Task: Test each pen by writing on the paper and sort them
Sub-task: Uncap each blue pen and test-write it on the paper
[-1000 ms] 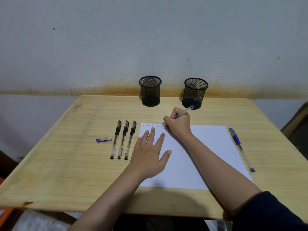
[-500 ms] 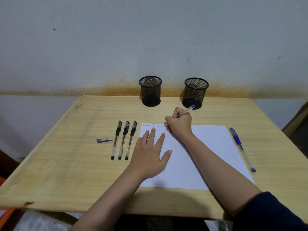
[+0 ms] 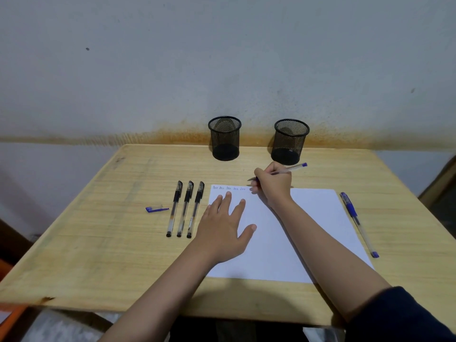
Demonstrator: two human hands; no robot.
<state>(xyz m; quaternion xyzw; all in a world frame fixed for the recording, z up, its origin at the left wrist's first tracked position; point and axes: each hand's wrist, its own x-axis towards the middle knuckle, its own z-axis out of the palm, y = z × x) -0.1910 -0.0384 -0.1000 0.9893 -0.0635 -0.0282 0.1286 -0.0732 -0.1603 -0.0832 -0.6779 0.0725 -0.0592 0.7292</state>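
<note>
**A:** ok so what's on the wooden tabletop?

**B:** biggest thing is the white paper, sitting right of center. There's a row of small blue scribbles along its top left edge, can't read them tbh.

**A:** and the hands?

**B:** left hand lies flat on the left part of the sheet, fingers spread and relaxed, not holding anything. Right hand is at the top edge of the paper, fingers curled round a clear blue pen, tip pointing left just past the last scribble, blue end sticking out up and to the right.

**A:** the other stuff?

**B:** two black mesh cups at the back by the wall, left cup and right cup, set apart. Three black pens side by side, capped, just left of the paper. One capped blue pen lies along the paper's right edge. Smallest bit: a loose blue cap left of the black pens.
</note>
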